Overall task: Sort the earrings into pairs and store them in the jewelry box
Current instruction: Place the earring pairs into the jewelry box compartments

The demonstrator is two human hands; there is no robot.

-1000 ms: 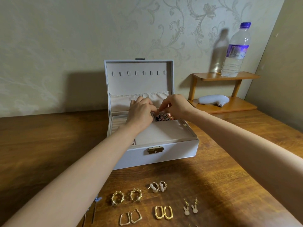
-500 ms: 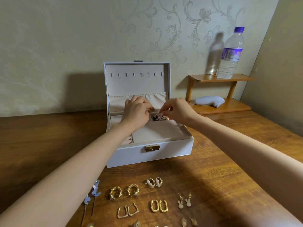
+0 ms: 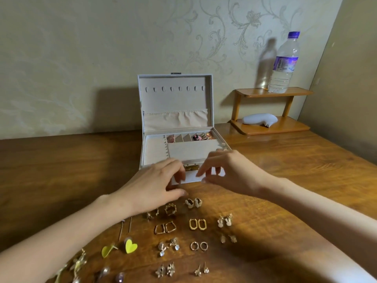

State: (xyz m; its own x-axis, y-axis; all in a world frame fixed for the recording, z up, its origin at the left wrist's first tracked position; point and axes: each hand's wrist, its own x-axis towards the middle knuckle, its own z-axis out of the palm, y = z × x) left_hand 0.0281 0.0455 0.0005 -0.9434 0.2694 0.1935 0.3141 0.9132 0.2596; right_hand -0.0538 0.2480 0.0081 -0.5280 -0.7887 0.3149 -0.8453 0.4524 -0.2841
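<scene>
A white jewelry box (image 3: 155, 152) stands open on the wooden table, lid upright. Its back compartments hold pink earrings (image 3: 171, 138) and dark and gold earrings (image 3: 202, 137). In front of the box, several earring pairs lie in rows: white-and-gold hoops (image 3: 193, 202), beaded gold hoops (image 3: 170, 209), oval gold hoops (image 3: 197, 224), squarish hoops (image 3: 164, 228), bunny studs (image 3: 224, 221), yellow hearts (image 3: 130, 246). My left hand (image 3: 155, 187) and my right hand (image 3: 226, 173) hover in front of the box's front wall with relaxed, empty fingers, just above the nearest pairs.
A small wooden two-tier shelf (image 3: 271, 111) stands at the back right with a water bottle (image 3: 284, 64) on top and a white object (image 3: 260, 120) below. The wall runs close behind the box. Long pin earrings (image 3: 125, 227) lie left of the rows.
Both hands have drawn back out of the box's back compartments toward me and now hover by its front wall. The dark and gold earrings stay in the box.
</scene>
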